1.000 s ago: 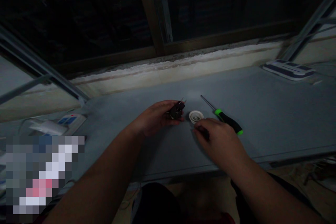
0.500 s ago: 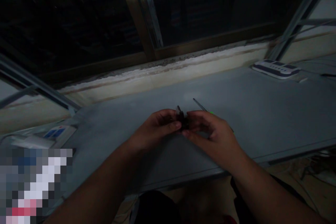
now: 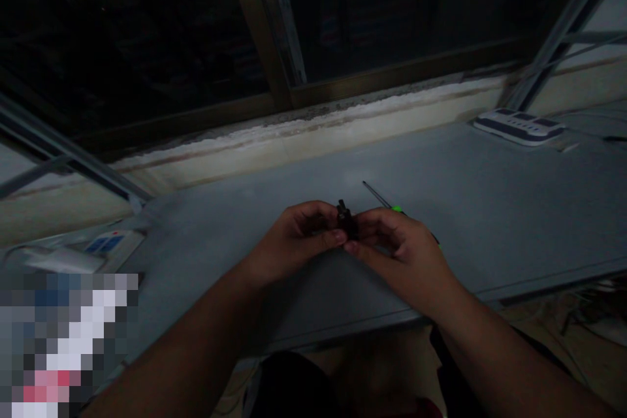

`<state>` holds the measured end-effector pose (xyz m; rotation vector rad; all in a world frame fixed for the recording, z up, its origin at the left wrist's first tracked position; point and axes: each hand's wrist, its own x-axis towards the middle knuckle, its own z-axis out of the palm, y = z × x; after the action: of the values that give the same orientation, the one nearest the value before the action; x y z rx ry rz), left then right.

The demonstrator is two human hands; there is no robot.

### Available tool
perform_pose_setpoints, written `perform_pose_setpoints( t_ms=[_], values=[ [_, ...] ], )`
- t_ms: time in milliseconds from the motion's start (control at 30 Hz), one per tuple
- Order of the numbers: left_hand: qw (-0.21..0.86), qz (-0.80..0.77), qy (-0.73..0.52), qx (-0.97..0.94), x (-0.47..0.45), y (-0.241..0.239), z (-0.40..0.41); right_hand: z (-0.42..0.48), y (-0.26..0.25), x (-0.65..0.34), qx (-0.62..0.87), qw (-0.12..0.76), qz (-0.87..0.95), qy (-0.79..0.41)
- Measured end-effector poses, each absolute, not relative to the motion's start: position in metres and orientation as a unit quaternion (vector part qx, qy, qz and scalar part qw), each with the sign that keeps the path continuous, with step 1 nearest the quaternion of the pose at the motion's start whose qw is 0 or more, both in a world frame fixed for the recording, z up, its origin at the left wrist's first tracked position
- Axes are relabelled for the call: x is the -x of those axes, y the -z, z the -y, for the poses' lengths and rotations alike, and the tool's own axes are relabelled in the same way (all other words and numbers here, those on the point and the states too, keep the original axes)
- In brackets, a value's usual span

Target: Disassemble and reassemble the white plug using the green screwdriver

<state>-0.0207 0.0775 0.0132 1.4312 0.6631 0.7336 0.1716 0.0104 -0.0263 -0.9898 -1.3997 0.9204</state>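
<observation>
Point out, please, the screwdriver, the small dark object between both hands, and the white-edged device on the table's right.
Screwdriver (image 3: 396,209), head view: its green collar.
Small dark object (image 3: 347,225), head view: middle of its body.
White-edged device (image 3: 519,127), head view: its top face.

Looks like a small dark plug (image 3: 347,225), held between left hand (image 3: 292,238) and right hand (image 3: 409,248), partly hidden, with prongs (image 3: 341,205) protruding.

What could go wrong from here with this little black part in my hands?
The small black plug-like part, pinched between the left hand and right hand, could slip and drop onto the table. The right hand might also bump the screwdriver, which lies partly hidden behind it. In this dim scene, the part's small details could be easy to misjudge.
</observation>
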Motion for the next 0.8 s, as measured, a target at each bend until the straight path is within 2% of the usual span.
perform_pose_setpoints(
  t_ms=[467, 700, 800],
  values=[
    [0.650, -0.315, -0.313, -0.617, 0.0209, -0.0132, -0.0757, -0.0097, 0.0255, -0.1701, 0.436, 0.555, 0.609, -0.361],
    [0.583, -0.307, -0.328, -0.677, 0.0181, -0.0155, -0.0727, -0.0105, 0.0298, -0.1720, 0.415, 0.544, 0.616, -0.389],
    [0.530, -0.311, -0.364, -0.700, 0.0176, -0.0132, -0.0721, -0.0109, 0.0280, -0.1736, 0.419, 0.544, 0.648, -0.329]
  ],
)
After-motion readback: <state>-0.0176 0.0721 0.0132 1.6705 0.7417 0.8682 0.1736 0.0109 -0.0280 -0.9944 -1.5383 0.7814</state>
